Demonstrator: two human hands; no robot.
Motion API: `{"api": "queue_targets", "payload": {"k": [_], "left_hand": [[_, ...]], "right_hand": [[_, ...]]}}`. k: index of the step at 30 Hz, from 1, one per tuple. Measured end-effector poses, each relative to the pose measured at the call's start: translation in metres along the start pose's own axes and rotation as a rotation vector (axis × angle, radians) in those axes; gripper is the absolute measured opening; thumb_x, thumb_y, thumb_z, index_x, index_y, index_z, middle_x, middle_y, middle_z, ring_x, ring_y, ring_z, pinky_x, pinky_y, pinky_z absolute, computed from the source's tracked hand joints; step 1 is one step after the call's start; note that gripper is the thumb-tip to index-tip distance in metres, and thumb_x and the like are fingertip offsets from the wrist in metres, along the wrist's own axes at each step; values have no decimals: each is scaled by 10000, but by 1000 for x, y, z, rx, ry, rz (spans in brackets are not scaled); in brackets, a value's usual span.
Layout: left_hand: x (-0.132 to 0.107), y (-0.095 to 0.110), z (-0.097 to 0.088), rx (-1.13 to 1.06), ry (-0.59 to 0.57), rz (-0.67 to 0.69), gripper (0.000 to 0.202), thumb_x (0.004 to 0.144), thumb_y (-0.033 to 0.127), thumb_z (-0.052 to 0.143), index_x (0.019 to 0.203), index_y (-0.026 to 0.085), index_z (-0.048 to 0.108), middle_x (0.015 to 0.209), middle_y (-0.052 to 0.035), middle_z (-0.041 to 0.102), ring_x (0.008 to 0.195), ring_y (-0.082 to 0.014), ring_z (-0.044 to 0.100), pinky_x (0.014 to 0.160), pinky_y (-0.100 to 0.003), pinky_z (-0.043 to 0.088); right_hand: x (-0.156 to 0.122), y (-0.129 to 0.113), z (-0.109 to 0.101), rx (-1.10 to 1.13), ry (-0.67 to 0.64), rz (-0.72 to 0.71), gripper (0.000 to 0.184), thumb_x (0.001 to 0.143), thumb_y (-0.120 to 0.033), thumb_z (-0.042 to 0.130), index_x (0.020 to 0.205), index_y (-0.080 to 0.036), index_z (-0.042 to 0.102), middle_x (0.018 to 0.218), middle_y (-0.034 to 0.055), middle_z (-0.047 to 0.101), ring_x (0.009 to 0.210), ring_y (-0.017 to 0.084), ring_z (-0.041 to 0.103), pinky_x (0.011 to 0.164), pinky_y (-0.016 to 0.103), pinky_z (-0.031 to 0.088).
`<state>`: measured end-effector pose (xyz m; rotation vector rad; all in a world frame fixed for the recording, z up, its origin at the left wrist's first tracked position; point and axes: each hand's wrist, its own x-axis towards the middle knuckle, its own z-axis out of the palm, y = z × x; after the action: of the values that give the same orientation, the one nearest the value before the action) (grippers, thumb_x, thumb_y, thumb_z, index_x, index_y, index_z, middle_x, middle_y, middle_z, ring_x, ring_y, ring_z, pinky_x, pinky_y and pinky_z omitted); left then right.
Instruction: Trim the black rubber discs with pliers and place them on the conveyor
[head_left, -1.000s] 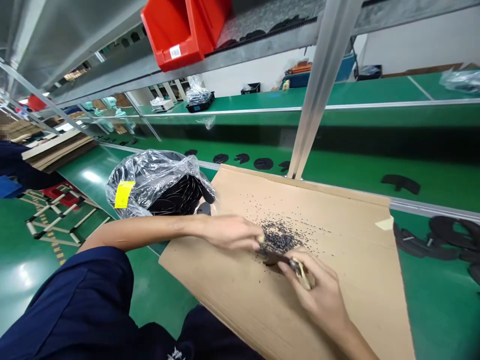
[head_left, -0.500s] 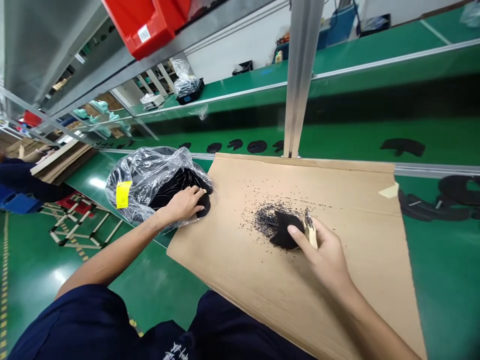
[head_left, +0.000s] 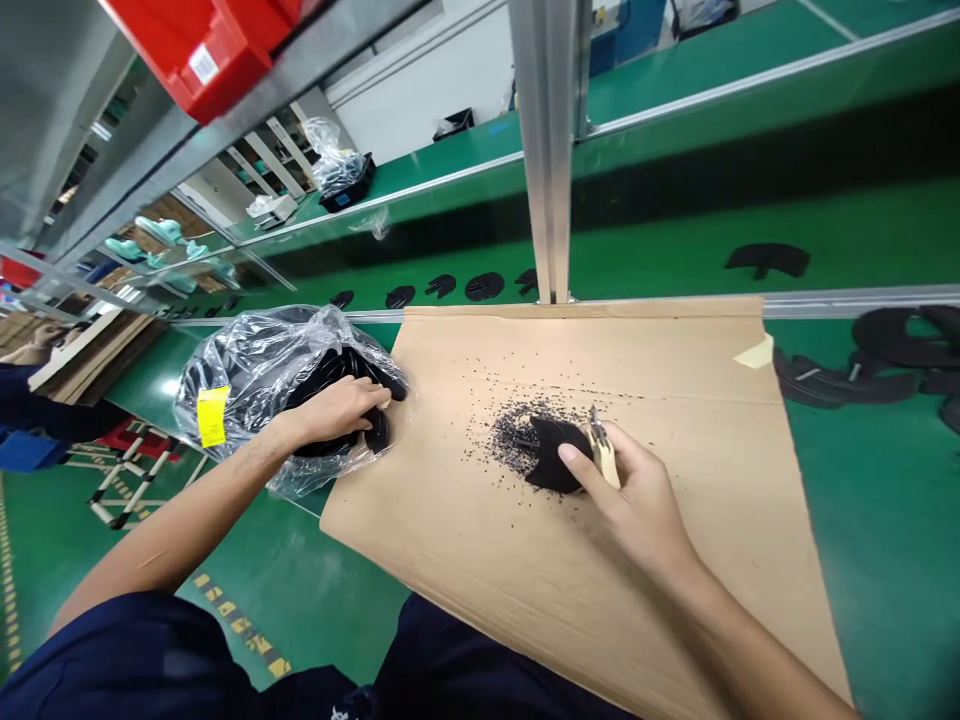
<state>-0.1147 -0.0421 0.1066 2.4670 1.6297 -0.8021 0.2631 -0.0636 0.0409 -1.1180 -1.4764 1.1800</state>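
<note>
My left hand (head_left: 337,411) reaches into the mouth of a clear plastic bag (head_left: 259,375) full of black flat parts, fingers curled on one black part (head_left: 379,432). My right hand (head_left: 634,500) rests on a brown cardboard sheet (head_left: 660,400). It is closed round a small cutting tool with pale handles (head_left: 602,450), and its forefinger presses on a black flat part (head_left: 553,455) lying beside a pile of black crumbs (head_left: 510,435).
Black cut-out parts (head_left: 765,260) lie on the green conveyor belt behind the cardboard, more (head_left: 862,365) at the right. A metal post (head_left: 547,150) rises at the cardboard's far edge. Red bins (head_left: 187,50) sit on the shelf above. Another person's sleeve (head_left: 30,415) shows far left.
My left hand left the crumb pile, went left to the bag and now grips a black part inside it. My right hand has stayed on the black part with the tool.
</note>
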Motion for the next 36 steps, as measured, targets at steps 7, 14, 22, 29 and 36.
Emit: {"api": "queue_targets", "payload": {"k": [7,14,22,29,36], "left_hand": [[-24,12,-22,-391,377,-73,256,979,392,496,875,187,610,812,-31,645,742,-179,610,697,-291,504],[11,116,-8,-1306,916,21,237,914,335,701,1032,212,535,792,25,652,542,-78,630,502,-187,528],[86,185,0,-1536,861,207,325,922,377,692,1099,210,475,834,13,651,746,-106,673,704,-223,579],[83,178,9,-1212,939,256,254,896,359,697,1042,162,631,825,-29,661,703,-120,597,626,-239,517],[82,181,15,-1634,722,225,286,896,397,696,1042,173,592,863,-39,684,720,-112,651,623,-215,551]], "right_hand": [[-1,4,-3,59,-8,84,242,916,-431,628,836,-213,561,773,7,595,716,170,529,675,293,421],[-1,5,-2,87,34,130,327,889,-530,661,841,-210,611,781,20,623,728,185,569,674,295,479],[6,2,-4,131,76,221,347,815,-528,743,955,-215,687,904,48,717,809,217,644,734,326,540],[9,-1,-7,54,61,218,320,780,-507,777,876,-219,679,774,14,653,712,188,592,685,313,523],[6,6,-3,56,118,219,332,784,-495,788,847,-201,649,710,-10,590,624,147,502,620,310,476]]}}
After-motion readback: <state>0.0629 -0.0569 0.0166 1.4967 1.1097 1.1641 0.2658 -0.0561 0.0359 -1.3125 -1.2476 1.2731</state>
